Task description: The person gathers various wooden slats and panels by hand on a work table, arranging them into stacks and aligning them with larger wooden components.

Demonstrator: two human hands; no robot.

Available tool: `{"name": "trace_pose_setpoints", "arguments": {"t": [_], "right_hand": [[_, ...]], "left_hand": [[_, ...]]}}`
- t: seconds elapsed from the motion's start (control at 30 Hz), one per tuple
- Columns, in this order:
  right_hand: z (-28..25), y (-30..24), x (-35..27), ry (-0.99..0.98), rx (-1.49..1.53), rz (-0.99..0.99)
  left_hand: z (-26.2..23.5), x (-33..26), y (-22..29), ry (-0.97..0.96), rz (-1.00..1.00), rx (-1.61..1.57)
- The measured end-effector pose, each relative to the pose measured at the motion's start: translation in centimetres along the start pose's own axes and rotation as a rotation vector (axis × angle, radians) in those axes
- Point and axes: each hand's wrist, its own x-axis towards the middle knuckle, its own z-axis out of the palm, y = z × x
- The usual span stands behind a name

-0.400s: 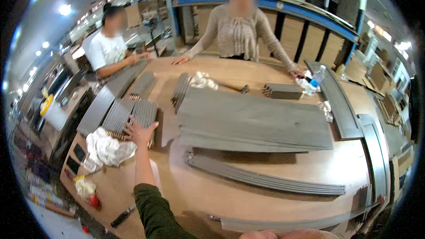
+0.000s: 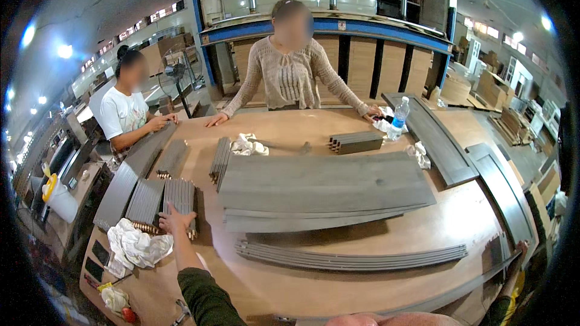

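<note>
My left hand [image 2: 176, 222] rests on the near end of a stack of grey slats [image 2: 180, 193] at the left. Its fingers are spread apart and touch the slats, and light wooden dowel tips stick out from the ends. Beside it stands another stack of grey slats [image 2: 145, 198]. Far to the right, my right hand [image 2: 521, 247] is closed on the end of a long grey strip [image 2: 450, 294], which slants along the table's near edge. A bundle of long grey rails [image 2: 350, 257] and a pile of wide grey panels [image 2: 326, 187] lie between my hands.
A white cloth [image 2: 138, 246] lies near my left hand, close to dark phones [image 2: 96, 259]. A plastic bottle [image 2: 399, 119] stands at the far right. Two people are at the table, one in a beige sweater [image 2: 287, 75] and one in a white shirt [image 2: 124, 115]. Grey frames [image 2: 501, 184] lie at the right.
The view has shifted. My left hand has come down from above the slats onto the near end of the right-hand stack. The right end of the long strip has risen in view with my right hand.
</note>
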Motion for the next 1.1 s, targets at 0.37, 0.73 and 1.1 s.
{"name": "trace_pose_setpoints", "arguments": {"t": [0.37, 0.73, 1.1], "right_hand": [[16.7, -27.0, 0.0, 0.393, 0.456, 0.333], [17.3, -26.7, 0.3, 0.325, 0.712, 0.297], [13.9, -13.1, 1.4, 0.46, 0.492, 0.149]], "left_hand": [[0.9, -10.0, -1.5, 0.137, 0.143, -0.051], [0.6, -27.3, -12.0, 0.11, 0.133, -0.113], [-1.1, -30.5, -21.6, -0.019, 0.092, 0.098]]}}
